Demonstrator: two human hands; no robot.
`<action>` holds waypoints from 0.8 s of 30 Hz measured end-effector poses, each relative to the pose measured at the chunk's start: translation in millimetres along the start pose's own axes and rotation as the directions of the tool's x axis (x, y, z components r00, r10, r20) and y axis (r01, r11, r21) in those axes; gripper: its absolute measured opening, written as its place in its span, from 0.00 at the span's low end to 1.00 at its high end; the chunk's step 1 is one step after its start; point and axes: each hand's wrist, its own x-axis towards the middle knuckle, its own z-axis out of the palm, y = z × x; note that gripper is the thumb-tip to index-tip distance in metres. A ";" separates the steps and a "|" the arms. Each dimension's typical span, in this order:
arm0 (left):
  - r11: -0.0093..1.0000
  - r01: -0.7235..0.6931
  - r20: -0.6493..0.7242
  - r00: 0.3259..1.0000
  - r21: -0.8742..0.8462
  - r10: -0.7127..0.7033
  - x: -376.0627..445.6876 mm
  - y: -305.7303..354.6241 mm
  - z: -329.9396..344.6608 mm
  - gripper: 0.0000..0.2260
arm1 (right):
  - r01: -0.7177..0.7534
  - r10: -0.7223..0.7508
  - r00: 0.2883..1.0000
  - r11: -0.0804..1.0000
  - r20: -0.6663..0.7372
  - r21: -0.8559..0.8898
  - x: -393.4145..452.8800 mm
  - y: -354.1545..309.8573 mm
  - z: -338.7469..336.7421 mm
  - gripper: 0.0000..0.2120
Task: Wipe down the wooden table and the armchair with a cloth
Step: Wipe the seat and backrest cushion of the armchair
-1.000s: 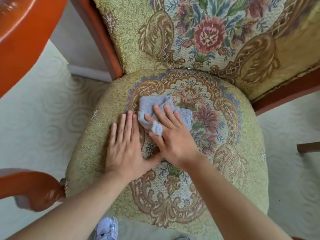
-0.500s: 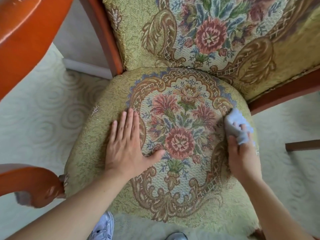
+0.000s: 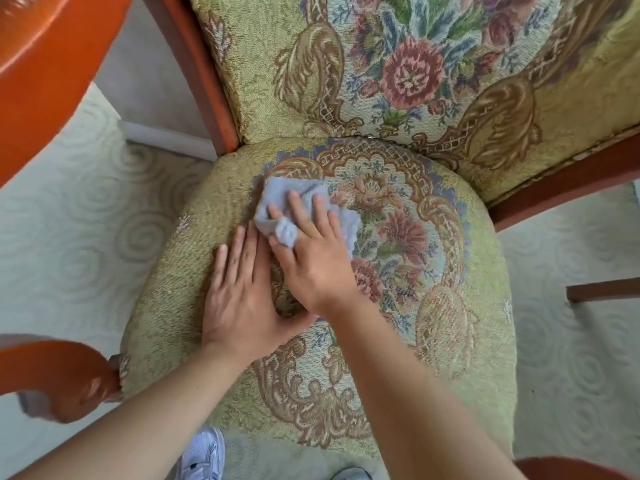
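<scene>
The armchair's round seat cushion point(image 3: 450, 341) has green-gold floral tapestry, and its padded backrest point(image 3: 398, 71) rises behind. A crumpled blue-grey cloth point(image 3: 277, 197) lies on the seat's left-centre part. My right hand point(image 3: 315, 258) presses down on the cloth, fingers spread over it and a fold wrapped around the thumb. My left hand point(image 3: 239, 296) lies flat on the seat just left of it, fingers together, its thumb tucked under my right wrist.
The wooden table's orange edge point(image 3: 45, 81) fills the top left corner. A carved wooden armrest point(image 3: 59, 379) juts in at the lower left, another point(image 3: 568, 469) at the bottom right. Pale swirl-patterned carpet point(image 3: 69, 244) surrounds the chair. My white shoe point(image 3: 201, 455) shows below the seat.
My right hand swept the cloth from the seat's left-centre to its right edge and back to the left-centre. My left hand stayed flat in place.
</scene>
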 end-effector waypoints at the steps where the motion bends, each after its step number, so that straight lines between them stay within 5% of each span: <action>1: 1.000 -0.007 0.002 1.000 -0.005 0.007 -1.4 -0.9 -0.9 0.58 | 0.033 -0.032 0.999 0.999 0.027 -0.005 -5.0 4.2 -1.6 0.24; 6: 0.999 -0.027 0.010 1.000 0.026 0.027 -26.2 -16.6 -1.7 0.57 | 0.160 -0.148 0.985 0.977 0.090 -0.144 -35.1 49.7 -24.1 0.24; 10: 0.999 0.036 0.005 0.999 0.036 -0.036 -55.7 -26.2 2.2 0.57 | -0.055 0.042 0.996 0.982 -0.077 -0.181 -72.7 96.7 -40.7 0.25; 15: 0.997 0.074 -0.021 0.997 0.029 -0.073 -65.0 -23.6 5.7 0.56 | -0.345 0.300 0.928 0.916 -0.219 -0.207 -80.3 122.6 -57.9 0.26; 20: 0.999 0.045 -0.039 0.998 0.009 -0.044 -65.6 -26.2 7.5 0.55 | -0.243 0.206 0.955 0.957 -0.214 -0.160 -36.6 91.6 -53.3 0.24; 24: 1.000 -0.020 -0.073 0.997 -0.007 0.019 -72.3 -32.8 14.5 0.54 | -0.034 0.014 0.975 0.995 -0.223 -0.090 14.3 44.7 -29.3 0.12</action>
